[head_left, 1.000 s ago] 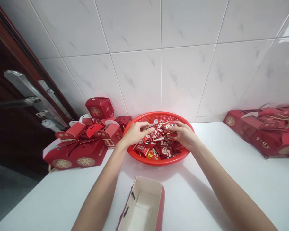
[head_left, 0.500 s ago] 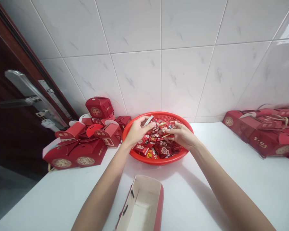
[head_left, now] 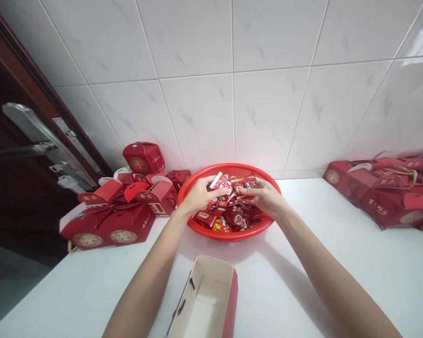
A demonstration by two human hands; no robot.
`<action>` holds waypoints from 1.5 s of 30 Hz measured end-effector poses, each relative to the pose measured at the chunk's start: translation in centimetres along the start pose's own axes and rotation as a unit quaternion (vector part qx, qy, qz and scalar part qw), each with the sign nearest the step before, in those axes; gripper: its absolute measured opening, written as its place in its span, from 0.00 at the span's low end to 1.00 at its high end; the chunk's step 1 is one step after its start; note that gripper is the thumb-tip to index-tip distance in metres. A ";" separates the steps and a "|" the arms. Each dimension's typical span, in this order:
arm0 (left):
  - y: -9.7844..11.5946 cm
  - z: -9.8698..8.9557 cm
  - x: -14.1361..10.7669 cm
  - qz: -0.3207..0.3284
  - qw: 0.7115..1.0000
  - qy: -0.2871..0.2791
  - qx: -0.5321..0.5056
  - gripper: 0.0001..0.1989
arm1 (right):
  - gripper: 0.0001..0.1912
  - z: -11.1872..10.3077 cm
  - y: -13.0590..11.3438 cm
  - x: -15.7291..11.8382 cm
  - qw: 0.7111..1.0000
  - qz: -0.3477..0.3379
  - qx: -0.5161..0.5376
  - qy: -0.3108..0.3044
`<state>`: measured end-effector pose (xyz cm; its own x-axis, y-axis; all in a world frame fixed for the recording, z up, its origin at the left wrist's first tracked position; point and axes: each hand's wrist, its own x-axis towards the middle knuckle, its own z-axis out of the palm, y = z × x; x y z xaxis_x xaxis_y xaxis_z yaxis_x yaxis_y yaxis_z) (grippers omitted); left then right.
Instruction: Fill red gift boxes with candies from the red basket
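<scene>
Head view — apparently gathering wrapped candies from red colander, pinched in left hand and right hand — likely needing steady lifting.

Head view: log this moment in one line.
left hand: holds red packet; right hand: holds another packet; both hands: over red basket; open box: on white table

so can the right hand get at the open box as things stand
Probably yes: past the red basket's rim, only white tabletop lies between the right hand and the open box, though that hand seems to pinch a packet.
</scene>
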<state>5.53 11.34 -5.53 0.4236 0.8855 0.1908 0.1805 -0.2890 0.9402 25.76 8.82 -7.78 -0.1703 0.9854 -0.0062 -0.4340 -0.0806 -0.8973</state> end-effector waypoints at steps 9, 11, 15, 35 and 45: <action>-0.4 0.4 0.1 -0.010 0.998 -0.054 -0.014 0.22 | 0.21 0.0 -0.1 -0.3 0.999 0.018 -0.034 -0.035; -0.5 0.6 0.2 0.001 0.999 -0.044 0.013 0.22 | 0.21 0.0 -0.1 -0.4 0.997 0.014 -0.059 -0.047; -0.8 0.7 0.2 0.019 0.998 -0.028 0.057 0.22 | 0.21 0.0 -0.1 -0.5 0.994 0.027 -0.069 -0.074; -2.0 -3.3 0.5 0.002 0.980 -0.040 0.193 0.20 | 0.11 0.2 -0.2 0.1 0.998 0.020 0.003 0.067; -2.9 -2.0 1.0 -0.062 0.902 -0.166 0.394 0.26 | 0.16 0.0 -0.1 0.0 0.999 0.013 0.009 0.050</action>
<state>3.68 13.77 -7.55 0.5759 0.8085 -0.1208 0.7642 -0.4800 0.4308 25.82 8.82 -7.70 -0.0927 0.9929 -0.0750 -0.4458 -0.1087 -0.8885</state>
